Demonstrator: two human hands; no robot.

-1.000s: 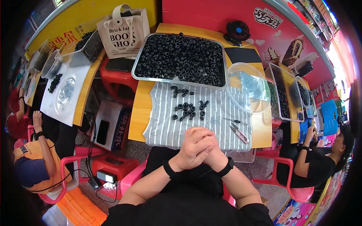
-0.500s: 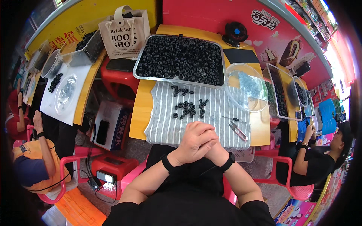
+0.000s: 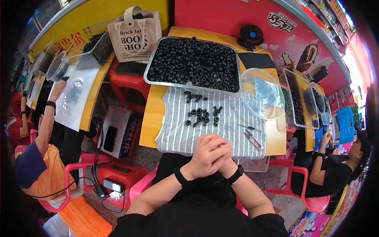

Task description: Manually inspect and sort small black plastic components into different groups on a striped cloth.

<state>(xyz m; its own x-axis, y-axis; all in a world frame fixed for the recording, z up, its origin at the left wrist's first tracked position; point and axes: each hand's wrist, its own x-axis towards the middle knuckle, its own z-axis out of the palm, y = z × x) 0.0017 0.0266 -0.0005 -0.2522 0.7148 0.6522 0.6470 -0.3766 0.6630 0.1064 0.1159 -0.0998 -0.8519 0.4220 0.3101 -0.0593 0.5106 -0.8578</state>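
A grey-and-white striped cloth (image 3: 173, 134) lies spread on the counter (image 3: 150, 126), bearing clustered small black pieces (image 3: 203, 115) and, toward its right edge, slanting snips (image 3: 253, 141).

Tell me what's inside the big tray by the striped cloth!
Lots of small black pieces, many ring-shaped, are heaped in the tray. Only the top ones show; they cover whatever lies deeper, so I can't see that.

Ahead of you: yellow painted wall panel (image 3: 94, 23) | beside it: red printed wall panel (image 3: 221, 17) | before you: yellow wooden table (image 3: 151, 124) | to your left: red plastic stool (image 3: 126, 81) | below: grey speckled floor (image 3: 276, 179) | far right: bright whitish light (image 3: 358, 53)
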